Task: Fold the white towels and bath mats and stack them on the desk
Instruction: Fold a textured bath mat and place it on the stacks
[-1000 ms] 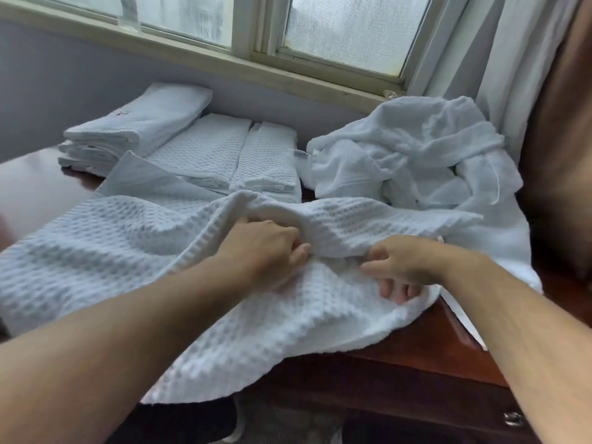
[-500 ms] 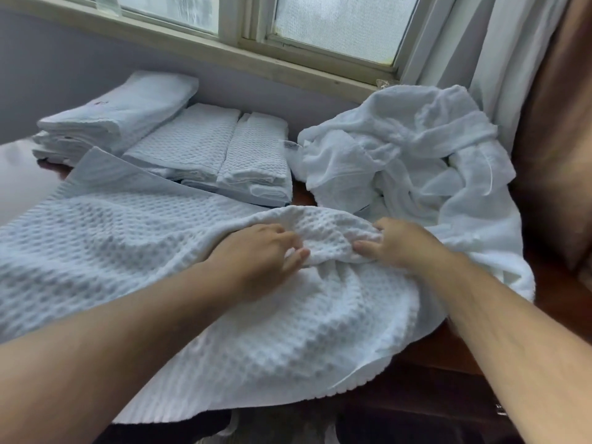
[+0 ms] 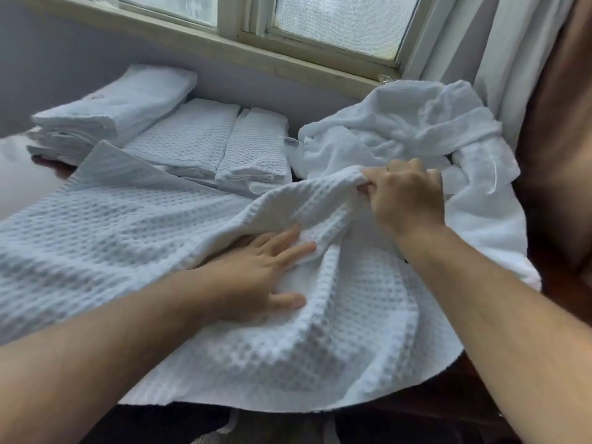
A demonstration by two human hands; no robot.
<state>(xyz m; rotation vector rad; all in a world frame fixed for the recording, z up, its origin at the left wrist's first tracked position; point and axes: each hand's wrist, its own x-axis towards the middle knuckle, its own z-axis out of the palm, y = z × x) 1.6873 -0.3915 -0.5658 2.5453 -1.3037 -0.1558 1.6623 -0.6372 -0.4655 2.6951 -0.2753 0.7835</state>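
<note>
While in right hand, waffle towel bunched.

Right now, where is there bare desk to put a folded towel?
Only a bare strip of desk at far left, between the folded stack and the spread towel. Elsewhere is crowded: folded piles at the back, a crumpled heap at right.

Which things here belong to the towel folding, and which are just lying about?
Job: waffle towel, pressed by the left hand and gripped by the right hand; folded stacks; unfolded pile; desk.
Lying about: window; curtain.
</note>
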